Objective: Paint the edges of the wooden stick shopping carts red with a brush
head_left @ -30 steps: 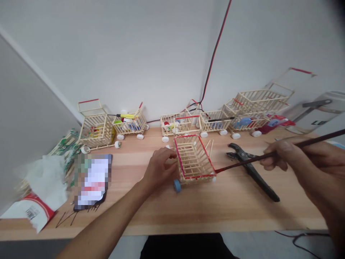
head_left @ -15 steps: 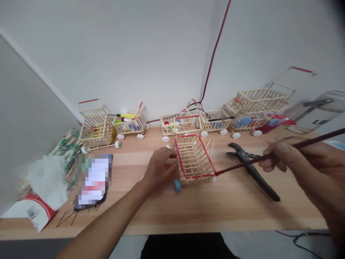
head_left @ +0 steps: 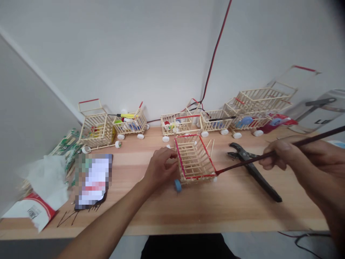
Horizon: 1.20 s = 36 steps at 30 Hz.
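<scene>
Reaching in from the lower left, the left hand (head_left: 163,163) curls fingers and thumb against the side of a red-rimmed stick cart (head_left: 192,159) mid-table (head_left: 194,212); how firmly, I cannot tell. The right hand (head_left: 285,153) pinches a thin dark brush (head_left: 231,168), tip at the cart's near right corner. Behind, a wheeled basket (head_left: 129,130) holds coloured pieces under a yellow-handled tool (head_left: 128,116).
</scene>
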Each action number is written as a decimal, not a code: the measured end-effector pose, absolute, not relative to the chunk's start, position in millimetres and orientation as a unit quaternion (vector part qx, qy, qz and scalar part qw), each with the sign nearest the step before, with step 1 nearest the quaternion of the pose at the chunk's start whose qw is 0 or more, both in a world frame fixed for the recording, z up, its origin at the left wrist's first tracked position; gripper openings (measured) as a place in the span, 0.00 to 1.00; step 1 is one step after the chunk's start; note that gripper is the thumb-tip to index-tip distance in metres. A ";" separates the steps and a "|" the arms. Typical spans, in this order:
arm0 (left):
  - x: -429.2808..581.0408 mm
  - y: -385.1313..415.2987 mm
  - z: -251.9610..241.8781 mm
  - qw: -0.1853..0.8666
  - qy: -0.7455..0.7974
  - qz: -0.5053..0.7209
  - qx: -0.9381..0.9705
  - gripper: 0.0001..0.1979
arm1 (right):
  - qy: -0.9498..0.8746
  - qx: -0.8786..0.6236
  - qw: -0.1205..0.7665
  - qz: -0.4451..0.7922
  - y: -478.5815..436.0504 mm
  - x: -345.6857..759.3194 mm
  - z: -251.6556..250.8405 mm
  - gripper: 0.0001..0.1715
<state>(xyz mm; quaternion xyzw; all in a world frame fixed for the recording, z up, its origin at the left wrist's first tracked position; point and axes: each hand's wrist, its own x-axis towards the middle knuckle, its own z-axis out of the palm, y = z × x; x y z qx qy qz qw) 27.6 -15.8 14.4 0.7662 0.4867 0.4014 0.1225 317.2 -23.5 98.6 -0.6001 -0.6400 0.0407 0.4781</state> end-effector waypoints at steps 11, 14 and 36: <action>28.7 -17.7 16.7 0.126 0.496 0.398 0.762 0.02 | -0.651 -0.587 0.479 0.049 -19.4 303.0 113.7 0.14; 28.5 -17.3 16.8 0.127 0.494 0.397 0.763 0.02 | -0.667 -0.572 0.477 0.035 -14.0 306.4 112.0 0.14; 28.5 -16.9 17.0 0.126 0.500 0.392 0.762 0.01 | -0.684 -0.552 0.477 0.017 2.8 309.6 105.1 0.17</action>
